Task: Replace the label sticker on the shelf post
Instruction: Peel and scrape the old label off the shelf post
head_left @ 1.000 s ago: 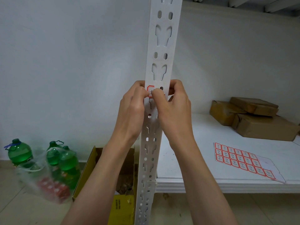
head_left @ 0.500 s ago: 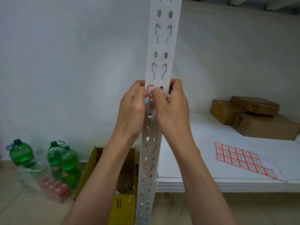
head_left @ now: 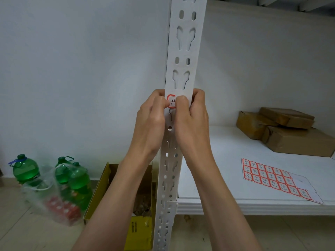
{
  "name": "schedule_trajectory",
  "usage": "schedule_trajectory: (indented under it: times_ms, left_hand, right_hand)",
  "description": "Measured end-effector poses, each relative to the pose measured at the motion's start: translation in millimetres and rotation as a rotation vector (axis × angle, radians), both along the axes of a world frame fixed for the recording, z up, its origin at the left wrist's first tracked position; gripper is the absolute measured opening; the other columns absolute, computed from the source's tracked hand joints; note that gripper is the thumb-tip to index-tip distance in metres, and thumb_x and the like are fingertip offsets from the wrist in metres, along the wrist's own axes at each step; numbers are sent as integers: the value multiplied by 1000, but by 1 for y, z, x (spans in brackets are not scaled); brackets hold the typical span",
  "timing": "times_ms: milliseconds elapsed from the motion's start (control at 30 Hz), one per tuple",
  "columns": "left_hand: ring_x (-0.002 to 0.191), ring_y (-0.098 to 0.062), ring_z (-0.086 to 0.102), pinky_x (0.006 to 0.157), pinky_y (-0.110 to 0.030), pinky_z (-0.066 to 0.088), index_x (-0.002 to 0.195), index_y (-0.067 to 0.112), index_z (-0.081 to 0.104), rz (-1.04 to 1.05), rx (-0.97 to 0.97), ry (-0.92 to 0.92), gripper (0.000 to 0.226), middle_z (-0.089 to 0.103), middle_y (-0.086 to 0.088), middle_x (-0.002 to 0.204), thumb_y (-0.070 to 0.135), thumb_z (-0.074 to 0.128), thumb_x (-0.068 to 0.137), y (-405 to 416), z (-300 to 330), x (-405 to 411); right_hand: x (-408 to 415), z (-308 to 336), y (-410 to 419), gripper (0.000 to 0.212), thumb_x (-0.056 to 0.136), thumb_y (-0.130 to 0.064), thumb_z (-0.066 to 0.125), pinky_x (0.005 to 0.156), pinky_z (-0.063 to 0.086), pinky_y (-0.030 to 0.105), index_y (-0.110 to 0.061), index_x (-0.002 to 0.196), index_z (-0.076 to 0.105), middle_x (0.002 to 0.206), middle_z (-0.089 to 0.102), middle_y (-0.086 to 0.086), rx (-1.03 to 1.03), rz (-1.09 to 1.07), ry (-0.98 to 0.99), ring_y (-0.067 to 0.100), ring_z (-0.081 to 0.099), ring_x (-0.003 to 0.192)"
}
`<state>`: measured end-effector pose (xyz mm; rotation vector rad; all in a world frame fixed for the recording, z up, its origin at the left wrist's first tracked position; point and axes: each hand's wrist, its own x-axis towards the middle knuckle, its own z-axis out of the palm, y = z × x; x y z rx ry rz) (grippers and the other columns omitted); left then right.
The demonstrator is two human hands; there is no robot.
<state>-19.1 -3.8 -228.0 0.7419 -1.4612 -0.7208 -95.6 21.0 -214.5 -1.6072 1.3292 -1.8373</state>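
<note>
Label sticker, red-edged, on shelf post: left hand & right hand thumbs still pressing it, grip unchanged w/ fingers curling round post—sticker seemingly being fixed.

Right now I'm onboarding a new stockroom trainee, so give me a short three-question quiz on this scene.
1. True or false: the sticker sheet lies on the floor.
2. Which hands touch the shelf post? A) left only B) right only C) both
3. Fill in: the label sticker on the post has a ____ border.

Key:
1. False. The sheet lies on the white shelf, in front of the brown parcels.
2. C. The left hand and right hand both grip the post at the sticker, thumbs pressing on it.
3. Red.
</note>
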Motion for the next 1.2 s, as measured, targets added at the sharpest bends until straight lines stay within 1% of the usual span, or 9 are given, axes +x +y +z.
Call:
schedule_trajectory:
  times_ms: [100,233,400,600,733,833,900,1000,1200]
  left_hand:
    - [100,-11,67,70,-18,55,95,22,58,-10,-8,9,25,70,3,114,34,36,95,2,1,-1]
    - [95,-8,68,68,-18,53,94,22,60,-21,-8,31,27,72,4,108,20,36,105,4,3,0]
    - [93,-6,67,69,-19,53,87,26,58,-23,-24,17,30,73,5,107,19,35,105,5,2,0]
    - [96,-8,68,68,-18,54,100,18,61,-40,-13,28,29,72,5,108,31,36,97,3,1,1]
    - [102,-17,65,71,-25,58,106,18,63,-22,-3,16,29,71,3,109,28,36,99,2,1,1]
    - [104,-12,65,87,-33,56,108,19,62,-11,-11,2,38,71,8,111,37,32,92,2,1,0]
    - [104,-13,64,87,-33,55,109,19,62,-2,-12,-8,43,71,9,110,41,29,92,3,1,0]
    - [104,-14,64,86,-29,54,112,18,61,9,-5,-17,47,70,5,110,44,29,91,3,1,-1]
    - [106,-20,64,94,-43,56,114,14,60,23,32,-26,51,68,-1,114,47,31,88,1,2,0]
  right_hand:
    - [2,1,0,14,82,-42,38,83,55,50,-36,94,41,106,59,-5,-9,-5,18,25,57,107]
    - [3,3,-1,21,85,-39,38,78,53,45,-26,102,41,107,56,-4,-40,-22,56,22,54,106]
    - [-2,2,-5,11,98,-29,45,73,48,38,-21,104,41,108,55,-4,-33,-37,103,21,52,106]
    - [-7,2,-5,17,92,-36,42,79,55,49,-25,105,39,106,56,-3,-22,-16,157,23,57,102]
    - [-20,-6,-7,19,100,-22,43,80,57,34,-26,119,41,105,54,-18,-87,25,199,11,61,97]
    - [-29,-12,-3,37,97,-12,53,73,56,21,-21,131,44,115,60,-8,-260,-35,111,5,62,92]
    - [-33,-14,-3,26,94,-10,58,69,54,16,-15,119,55,112,62,-2,-440,-161,98,4,61,89]
    - [-42,-20,-6,11,94,-10,65,72,51,11,-21,98,65,100,63,-1,-602,-266,232,4,59,86]
    - [-48,-25,-8,14,89,-14,77,76,48,7,-14,103,76,98,61,4,-638,-291,375,-1,53,89]
